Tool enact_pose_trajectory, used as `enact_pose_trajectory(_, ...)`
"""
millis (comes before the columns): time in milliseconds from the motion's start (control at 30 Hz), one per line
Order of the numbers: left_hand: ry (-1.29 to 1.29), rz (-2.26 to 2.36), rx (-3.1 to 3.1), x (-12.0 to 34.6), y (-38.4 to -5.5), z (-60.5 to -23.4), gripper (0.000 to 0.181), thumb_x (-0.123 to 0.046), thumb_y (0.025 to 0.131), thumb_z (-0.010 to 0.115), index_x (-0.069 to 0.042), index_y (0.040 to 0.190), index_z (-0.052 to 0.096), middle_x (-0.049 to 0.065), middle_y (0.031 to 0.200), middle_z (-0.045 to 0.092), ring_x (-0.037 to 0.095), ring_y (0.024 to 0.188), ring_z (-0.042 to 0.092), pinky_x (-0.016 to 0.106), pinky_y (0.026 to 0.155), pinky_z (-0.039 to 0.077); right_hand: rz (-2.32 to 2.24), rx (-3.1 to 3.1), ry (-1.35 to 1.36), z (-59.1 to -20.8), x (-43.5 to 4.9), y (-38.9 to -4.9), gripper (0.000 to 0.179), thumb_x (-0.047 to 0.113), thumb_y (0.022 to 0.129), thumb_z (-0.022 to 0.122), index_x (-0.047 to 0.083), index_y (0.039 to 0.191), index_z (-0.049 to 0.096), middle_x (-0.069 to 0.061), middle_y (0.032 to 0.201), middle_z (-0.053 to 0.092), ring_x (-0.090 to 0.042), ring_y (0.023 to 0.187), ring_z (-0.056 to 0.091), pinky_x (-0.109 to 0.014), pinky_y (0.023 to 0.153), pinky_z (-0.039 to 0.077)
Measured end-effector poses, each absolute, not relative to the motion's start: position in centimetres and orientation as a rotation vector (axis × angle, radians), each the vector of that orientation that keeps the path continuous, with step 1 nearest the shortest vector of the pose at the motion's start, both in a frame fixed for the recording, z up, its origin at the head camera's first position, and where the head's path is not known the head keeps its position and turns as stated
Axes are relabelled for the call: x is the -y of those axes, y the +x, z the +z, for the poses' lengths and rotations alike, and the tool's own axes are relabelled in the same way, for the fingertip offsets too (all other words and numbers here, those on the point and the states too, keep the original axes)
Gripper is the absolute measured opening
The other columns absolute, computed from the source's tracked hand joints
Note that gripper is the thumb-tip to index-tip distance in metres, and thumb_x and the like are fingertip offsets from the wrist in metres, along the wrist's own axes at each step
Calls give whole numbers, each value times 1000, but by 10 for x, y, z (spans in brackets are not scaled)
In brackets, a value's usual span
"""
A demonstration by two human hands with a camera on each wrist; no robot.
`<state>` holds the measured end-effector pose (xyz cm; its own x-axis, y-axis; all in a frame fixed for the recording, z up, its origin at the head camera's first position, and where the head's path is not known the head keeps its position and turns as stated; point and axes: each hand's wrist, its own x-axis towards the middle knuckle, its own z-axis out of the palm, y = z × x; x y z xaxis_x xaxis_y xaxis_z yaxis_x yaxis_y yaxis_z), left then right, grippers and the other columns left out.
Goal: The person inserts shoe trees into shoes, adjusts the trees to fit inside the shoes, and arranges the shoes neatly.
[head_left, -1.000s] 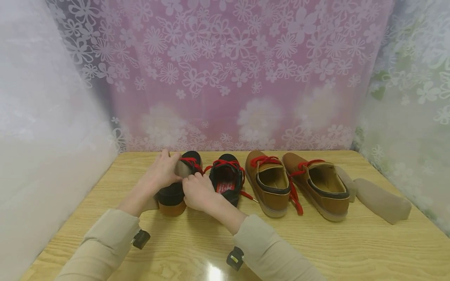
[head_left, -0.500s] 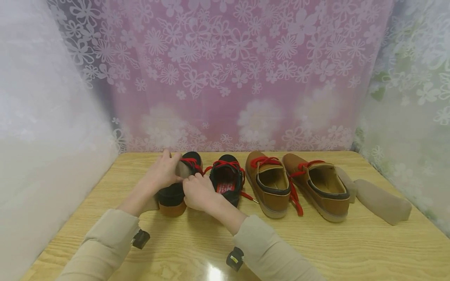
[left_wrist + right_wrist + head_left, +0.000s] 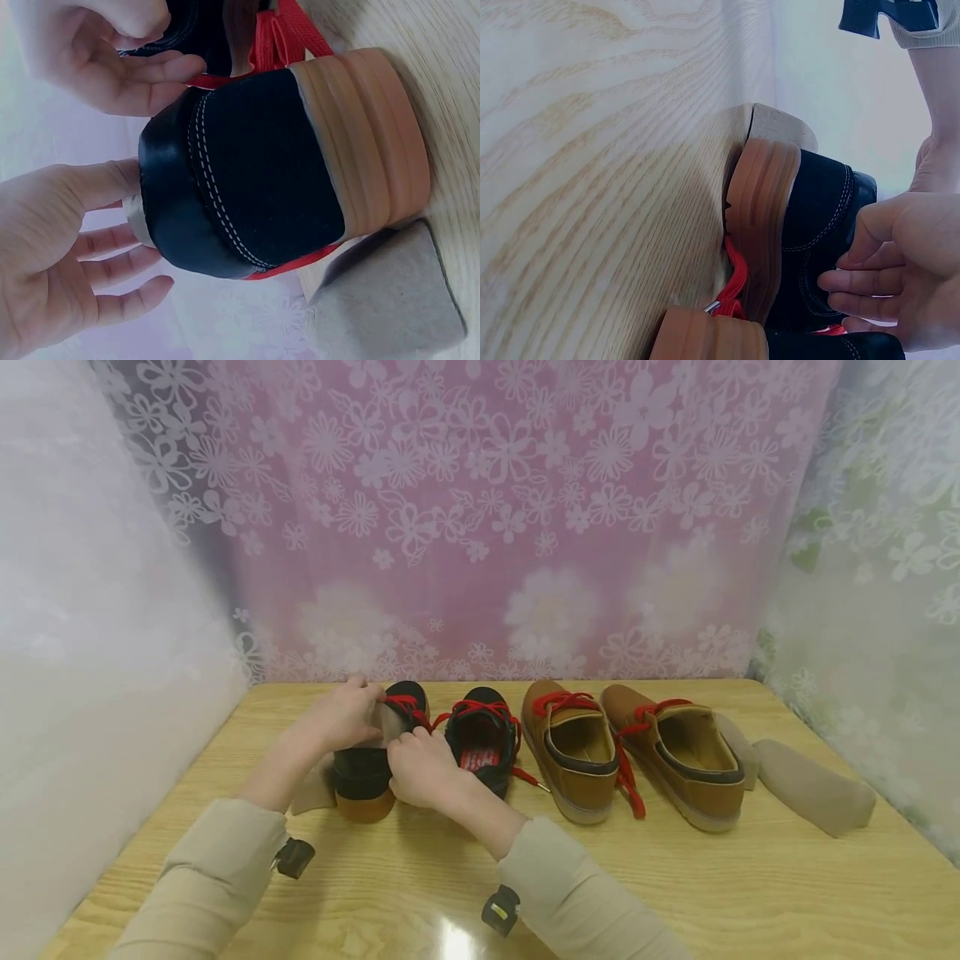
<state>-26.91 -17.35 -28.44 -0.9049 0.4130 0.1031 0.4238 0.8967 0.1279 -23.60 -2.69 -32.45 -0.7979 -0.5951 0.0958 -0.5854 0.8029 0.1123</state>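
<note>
A black shoe (image 3: 365,772) with red laces and a brown sole stands at the left of the row, heel towards me. A beige, flat-looking shoe insert (image 3: 392,727) sticks up from its opening. My left hand (image 3: 341,718) pinches the insert between thumb and fingers, the other fingers spread loosely. In the left wrist view only a small edge of the insert (image 3: 135,217) shows beyond the heel collar. My right hand (image 3: 423,766) grips the shoe's right side at the opening; its curled fingers (image 3: 862,281) lie against the black upper. The grip inside the shoe is hidden.
Another black shoe (image 3: 480,743) stands just right of my right hand. Farther right are two brown shoes (image 3: 573,760) with red laces. Two beige inserts (image 3: 813,787) lie at the right; another beige piece (image 3: 390,300) lies left of the gripped shoe.
My left hand has shifted slightly left, baring more of the shoe's opening and the beige piece beside it. The right hand stays nearly where it was.
</note>
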Motion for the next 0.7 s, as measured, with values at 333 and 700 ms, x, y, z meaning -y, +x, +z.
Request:
enact_pose_trajectory(333,-646,-167,2960,169,-268,-283,39,-15,74,77,-2,106,59,17,102,53,32,88,56,42,73,48,-126,2862,947,-323,27,-236,26,31,85,64,11,102,65,-1,98,63,-19,90,53,-38,77,44)
enact_pose_trajectory(700,-591,-161,2966,164,-266,-285,29,-12,74,77,-4,95,58,15,94,52,27,78,54,39,63,47,-117,2871,953,-323,27,-236,26,30,85,64,11,101,64,-1,97,62,-19,90,53,-37,77,44)
